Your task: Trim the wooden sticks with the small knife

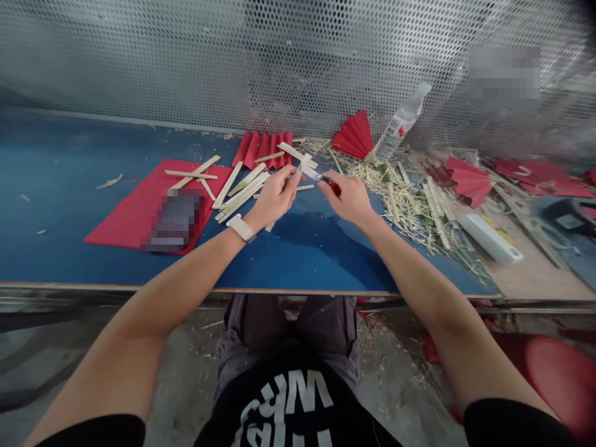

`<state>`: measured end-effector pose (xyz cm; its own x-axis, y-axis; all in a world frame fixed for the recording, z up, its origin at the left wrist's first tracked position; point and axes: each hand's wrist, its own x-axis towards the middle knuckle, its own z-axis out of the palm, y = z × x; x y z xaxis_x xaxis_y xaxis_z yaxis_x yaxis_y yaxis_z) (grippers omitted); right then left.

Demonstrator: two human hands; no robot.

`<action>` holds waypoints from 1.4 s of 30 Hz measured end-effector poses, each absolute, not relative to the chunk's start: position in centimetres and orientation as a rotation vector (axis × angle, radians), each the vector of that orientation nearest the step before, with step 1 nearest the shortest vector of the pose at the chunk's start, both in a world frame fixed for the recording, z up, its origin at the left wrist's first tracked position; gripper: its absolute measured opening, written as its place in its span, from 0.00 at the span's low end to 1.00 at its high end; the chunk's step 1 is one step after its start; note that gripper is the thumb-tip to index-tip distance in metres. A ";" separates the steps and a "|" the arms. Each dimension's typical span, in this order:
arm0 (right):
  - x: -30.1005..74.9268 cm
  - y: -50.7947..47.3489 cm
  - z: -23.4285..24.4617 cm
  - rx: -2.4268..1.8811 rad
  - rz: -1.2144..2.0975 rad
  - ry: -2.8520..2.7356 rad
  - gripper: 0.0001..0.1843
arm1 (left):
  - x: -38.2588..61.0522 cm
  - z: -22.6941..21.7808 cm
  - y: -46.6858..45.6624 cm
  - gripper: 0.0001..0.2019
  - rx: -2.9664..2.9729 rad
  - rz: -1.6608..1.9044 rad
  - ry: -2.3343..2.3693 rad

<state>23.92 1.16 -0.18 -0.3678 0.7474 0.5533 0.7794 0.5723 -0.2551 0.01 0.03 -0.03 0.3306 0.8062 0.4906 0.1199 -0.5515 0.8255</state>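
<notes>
My left hand (pixel 275 198) grips a pale bamboo slat (pixel 294 153) that sticks up and away from me over the blue table (pixel 298 248). My right hand (pixel 347 197) holds a small knife (pixel 316 175) with a red handle, its blade laid against the slat. A pile of similar bamboo slats (pixel 239 189) lies just left of my left hand, partly on a red paper sheet (pixel 135 214). A pale watch band sits on my left wrist.
Folded red paper fans (pixel 265 149) (pixel 356 133) lie at the back by a perforated metal screen. A plastic bottle (pixel 400 124) leans there. Bamboo shavings (pixel 410 198) and another red fan (pixel 468 180) cover the right side. A white box (pixel 488 239) lies at right.
</notes>
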 end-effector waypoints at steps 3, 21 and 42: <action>23.7 1.0 -0.3 -1.270 -0.139 -2.141 0.25 | 0.1 0.0 0.1 0.20 1.891 1.258 0.822; 28.9 4.6 1.3 -1.501 -0.104 -1.588 0.23 | 0.9 -0.9 -0.1 0.14 2.029 1.310 0.940; 22.3 0.1 -0.3 -1.332 -0.132 -2.076 0.24 | 0.6 -1.4 0.0 0.25 2.067 1.308 0.983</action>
<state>22.30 0.14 -0.35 -0.2645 0.7750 0.5739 0.8412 0.4764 -0.2556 0.58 -0.04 -1.39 0.2779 0.7885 0.5487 0.3077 -0.6142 0.7267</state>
